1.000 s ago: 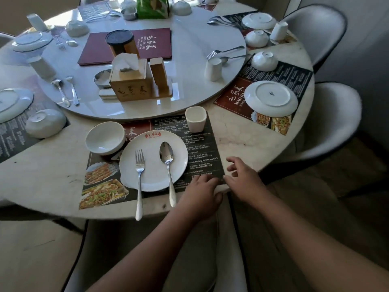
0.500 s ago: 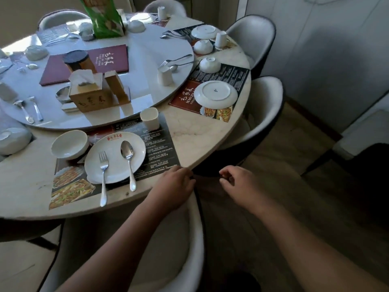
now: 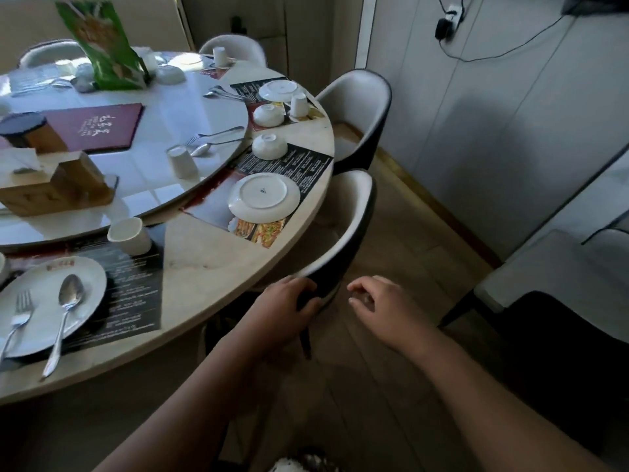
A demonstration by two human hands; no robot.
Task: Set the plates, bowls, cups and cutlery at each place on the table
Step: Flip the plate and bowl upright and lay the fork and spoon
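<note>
My left hand is clamped on the back edge of the nearest chair, fingers curled over its dark rim. Right hand hangs just beside it over the floor, fingers loosely bent, holding nothing, not touching the chair.

Near place, bottom left: white plate right way up on a dark printed placemat, w/ red logo at its far rim. Fork & spoon lie side by side across the plate, handles sticking out over its near edge. A white cup stands upright just beyond the plate, at the edge of the glass turntable.

Next place, in front of the chair I'm holding: plate is upside down on its mat, foot ring & small mark showing. Bowl behind it also upside down. On the turntable nearby: an inverted cup, plus a fork & spoon lying loose.

Third place further round: upside-down plate, bowl & cup, all white.

Turntable also carries a maroon menu, wooden tissue box & green packet.
</note>
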